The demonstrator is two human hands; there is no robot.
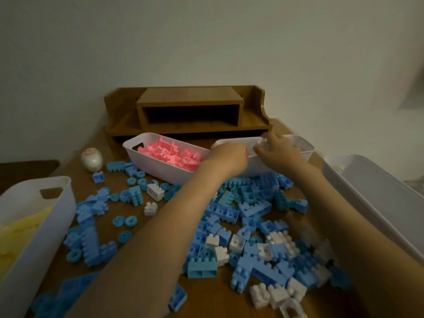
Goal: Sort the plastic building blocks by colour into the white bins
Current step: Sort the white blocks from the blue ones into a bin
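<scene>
Over the far bin (pixel 298 143), at about one o'clock on the bench (pixel 110 154), both hands are held close together. The right hand (pixel 277 149) is reached over the rim, and a pale, see-through or white block (pixel 263 142) seems to be pinched in its fingers (pixel 261 148). The view is blurred there, so the hold cannot be told for sure. The left hand (pixel 229 157) is curled just beside it at the bin's near edge. Whether its fingers are closed on something cannot be told. The hands are likely held there so that the pale block can be dropped into its own bin.

At eleven o'clock, a bin of pink blocks (pixel 174 154) is set, touching the far bin. It has been put near so pink ones can be dropped in fast. At nine o'clock, a bin with yellow blocks (pixel 23 228) is kept. At three o'clock, a big bin (pixel 376 193) is seen, and what is in it cannot be told.

Across the middle of the bench, many blue blocks (pixel 224 210) are left in a heap, with some white blocks (pixel 275 292) mixed in near five o'clock. Much sorting is judged to be left. A small round jar (pixel 91 159) is stood at ten o'clock, and a wooden shelf (pixel 188 109) is placed at twelve o'clock.
</scene>
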